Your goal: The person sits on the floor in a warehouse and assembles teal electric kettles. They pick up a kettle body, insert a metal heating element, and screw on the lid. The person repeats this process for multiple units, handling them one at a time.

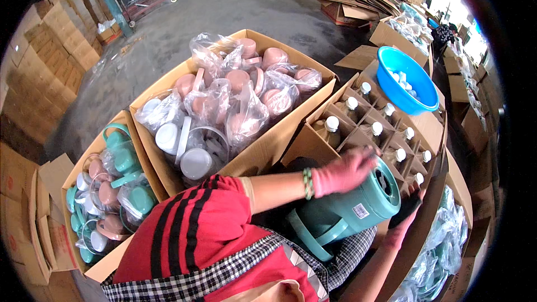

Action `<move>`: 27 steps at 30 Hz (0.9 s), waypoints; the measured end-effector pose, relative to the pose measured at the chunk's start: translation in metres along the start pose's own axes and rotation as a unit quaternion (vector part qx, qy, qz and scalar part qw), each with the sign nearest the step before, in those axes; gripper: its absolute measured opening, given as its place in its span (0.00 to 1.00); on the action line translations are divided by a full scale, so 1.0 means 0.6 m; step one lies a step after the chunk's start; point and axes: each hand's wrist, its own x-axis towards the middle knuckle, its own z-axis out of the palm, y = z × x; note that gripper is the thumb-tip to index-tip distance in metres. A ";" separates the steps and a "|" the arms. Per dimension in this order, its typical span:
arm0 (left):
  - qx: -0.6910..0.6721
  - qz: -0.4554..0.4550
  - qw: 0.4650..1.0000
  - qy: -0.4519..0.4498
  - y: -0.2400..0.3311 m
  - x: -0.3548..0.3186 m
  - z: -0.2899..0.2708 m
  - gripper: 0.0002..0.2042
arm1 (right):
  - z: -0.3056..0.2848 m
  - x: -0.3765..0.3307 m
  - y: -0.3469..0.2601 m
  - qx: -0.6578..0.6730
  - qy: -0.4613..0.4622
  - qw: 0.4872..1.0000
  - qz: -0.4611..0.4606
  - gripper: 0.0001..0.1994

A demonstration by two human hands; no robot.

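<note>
The left hand point(344, 172), in a pink glove, was laid flat and open across the upper side of a teal thermos jug point(344, 212), near its open mouth; nothing was gripped. The jug was lying tilted on the lap, mouth turned away from the body. The right hand point(407, 206) was seen just beyond the jug's mouth, closed around a dark object that could not be identified. Directly ahead of the left hand, a divided carton point(313, 140) of white-capped flask liners point(352, 103) was noted. A blue basin point(411, 86) was resting beyond that carton. Left of the left hand, a carton point(268, 145) of bagged pink lids point(240, 81) was observed.
</note>
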 end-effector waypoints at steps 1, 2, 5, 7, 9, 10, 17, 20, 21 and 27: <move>0.111 -0.026 0.993 0.025 0.023 -0.021 0.021 0.19 | 0.003 0.008 -0.003 0.031 -0.020 0.999 0.031 0.23; 0.063 -0.080 0.995 -0.017 0.021 -0.013 0.006 0.19 | 0.003 0.001 0.008 0.041 -0.073 0.995 0.054 0.24; -0.399 -0.251 0.877 -0.091 -0.127 0.022 -0.024 0.18 | 0.024 -0.043 0.044 -0.270 -0.068 0.953 -0.117 0.24; -0.084 -0.253 0.960 -0.087 -0.103 0.020 -0.035 0.18 | 0.048 -0.076 0.023 -0.353 -0.057 0.913 -0.198 0.23; -0.049 -0.118 0.992 -0.021 -0.005 -0.002 -0.015 0.19 | 0.027 -0.031 -0.009 -0.046 -0.015 0.999 0.001 0.21; 0.167 -0.028 0.984 0.059 0.011 -0.032 0.025 0.20 | -0.004 -0.007 0.000 0.014 -0.056 0.998 0.039 0.22; -0.222 -0.206 0.949 -0.086 -0.120 0.020 -0.021 0.18 | 0.074 -0.083 0.001 -0.317 -0.051 0.943 -0.089 0.22; 0.123 -0.021 0.992 -0.003 0.024 -0.020 0.013 0.19 | 0.011 0.003 -0.008 -0.011 0.021 0.999 0.041 0.20; 0.168 -0.007 0.984 0.057 0.037 -0.027 0.026 0.20 | 0.005 0.004 -0.006 0.136 -0.161 0.971 0.112 0.21; -0.211 -0.248 0.937 -0.129 -0.092 0.018 -0.033 0.17 | 0.048 -0.071 0.011 -0.361 -0.059 0.923 -0.119 0.25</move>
